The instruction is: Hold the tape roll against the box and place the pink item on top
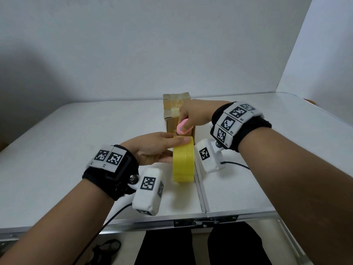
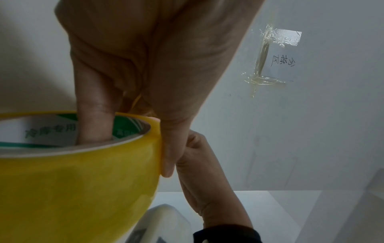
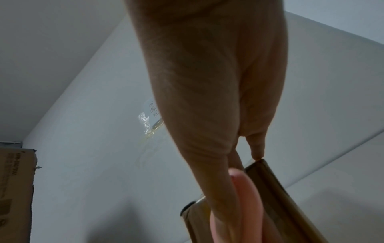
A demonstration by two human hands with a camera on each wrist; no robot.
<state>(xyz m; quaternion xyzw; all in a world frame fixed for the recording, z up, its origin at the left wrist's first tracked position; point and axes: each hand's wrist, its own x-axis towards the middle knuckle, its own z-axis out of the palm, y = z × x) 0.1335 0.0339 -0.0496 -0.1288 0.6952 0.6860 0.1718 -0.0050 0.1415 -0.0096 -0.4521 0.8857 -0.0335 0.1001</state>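
A yellow roll of tape [image 1: 183, 161] stands on edge on the white table [image 1: 76, 150]. My left hand [image 1: 152, 148] grips the yellow roll of tape [image 2: 83, 189], one finger inside its core and the thumb on the outer face. My right hand [image 1: 193, 115] holds a small pink cutter [image 1: 182, 127], pointed down at the top of the roll. In the right wrist view the pink cutter [image 3: 247, 197] lies beside a small cardboard box [image 3: 276, 197]. That cardboard box [image 1: 176, 109], taped over, stands just behind both hands.
A seam [image 1: 200, 186] splits the table into two halves, with a latch [image 1: 204, 222] at the front edge. White walls close the back and right. A taped paper note [image 2: 278, 60] hangs on the wall. A larger carton [image 3: 14, 189] stands to one side.
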